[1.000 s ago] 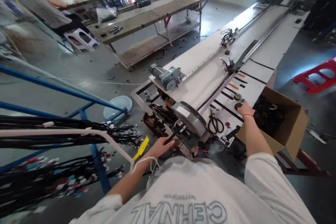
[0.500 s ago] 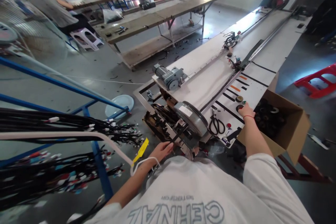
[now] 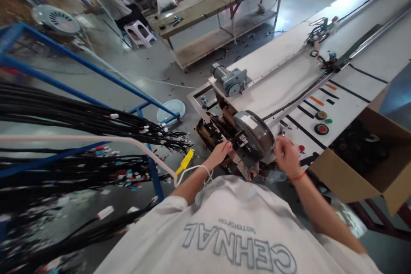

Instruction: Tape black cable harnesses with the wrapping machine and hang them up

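Left grip (image 3: 221, 152) touches wheel (image 3: 255, 137); right grip (image 3: 287, 157) beside

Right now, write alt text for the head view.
A person's left hand touches black cables at a grey wheel unit on a long white bench; the blurred right hand is raised beside it. Black cable bundles hang left, a cardboard box sits right.

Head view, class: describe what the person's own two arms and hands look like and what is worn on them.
Both forearms are bare below the short white sleeves of a T-shirt with grey outlined lettering. The hands are bare, no gloves. The right hand has a thin red band at the wrist. A white cord loops round the wrist of the left hand.
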### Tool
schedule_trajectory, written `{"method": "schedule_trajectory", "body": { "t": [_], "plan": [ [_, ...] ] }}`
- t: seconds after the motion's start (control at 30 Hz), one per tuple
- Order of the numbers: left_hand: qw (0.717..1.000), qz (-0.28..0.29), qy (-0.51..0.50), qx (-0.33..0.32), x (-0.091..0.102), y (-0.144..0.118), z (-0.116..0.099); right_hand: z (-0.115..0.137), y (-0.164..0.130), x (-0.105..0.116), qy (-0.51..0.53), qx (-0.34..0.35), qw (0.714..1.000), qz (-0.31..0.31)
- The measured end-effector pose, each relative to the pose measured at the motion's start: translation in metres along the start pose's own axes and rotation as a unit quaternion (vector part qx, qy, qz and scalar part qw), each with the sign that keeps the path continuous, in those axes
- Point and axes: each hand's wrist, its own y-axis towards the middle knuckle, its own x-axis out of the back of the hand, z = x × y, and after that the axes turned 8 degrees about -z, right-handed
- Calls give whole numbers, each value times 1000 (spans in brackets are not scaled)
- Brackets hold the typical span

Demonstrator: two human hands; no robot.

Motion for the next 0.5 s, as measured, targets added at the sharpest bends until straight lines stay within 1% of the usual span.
{"method": "schedule_trajectory", "body": {
  "t": [0.03, 0.07, 0.1, 0.13, 0.17, 0.23, 0.27, 0.3, 0.37, 0.43, 0.5],
  "plan": [
    [1000, -3, 0, -15, 6, 3, -2, 30, -17, -21, 76, 54, 994, 49],
    [1000, 2, 2, -28, 12, 5, -4, 53, -31, -42, 113, 79, 986, 92],
    [999, 10, 4, -39, 17, 7, -7, 69, -40, -64, 107, 76, 986, 103],
    [999, 20, 7, -49, 21, 8, -9, 77, -43, -86, 79, 42, 992, 89],
    [998, 30, 11, -57, 24, 9, -10, 77, -42, -105, 50, -7, 996, 72],
    [997, 43, 15, -62, 25, 9, -12, 63, -31, -134, 17, -99, 994, 44],
    [997, 49, 11, -60, 25, 9, -13, 53, -25, -143, 18, -126, 991, 40],
    [997, 58, 4, -58, 25, 8, -12, 44, -21, -148, 24, -138, 989, 41],
    [995, 82, -23, -53, 23, 8, -11, 32, -19, -148, 44, -128, 990, 36],
    [990, 121, -64, -41, 22, 8, -8, 30, -24, -142, 76, -114, 990, 27],
    [980, 163, -107, -29, 20, 9, -4, 34, -30, -136, 102, -129, 986, 27]
  ]
}}
